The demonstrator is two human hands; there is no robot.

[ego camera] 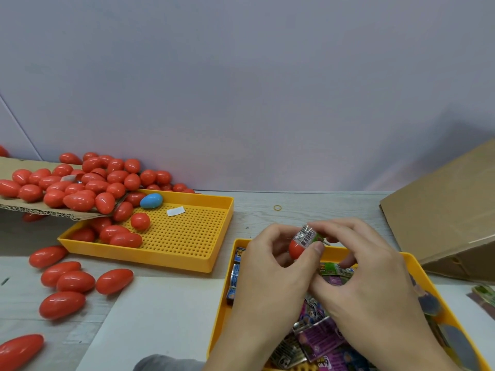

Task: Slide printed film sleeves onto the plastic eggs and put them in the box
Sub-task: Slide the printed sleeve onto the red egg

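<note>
Held above the near yellow plastic tray of loose printed film sleeves: one red plastic egg, pinched in the left hand, thumb against its side. Partly over its far end, a printed film sleeve with a barcode, gripped and drawn on by the fingers of the right hand. Not yet fully seated, judging by the bare red end. Likely trouble: thin film bunching or splitting if tugged askew; smooth egg squirting out of the pinch and rolling across the grey bench. Brown cardboard box well off to the right, so a possible fumble on the way over. Spare red eggs heaped at left over the perforated yellow tray, one blue egg among them.
</note>
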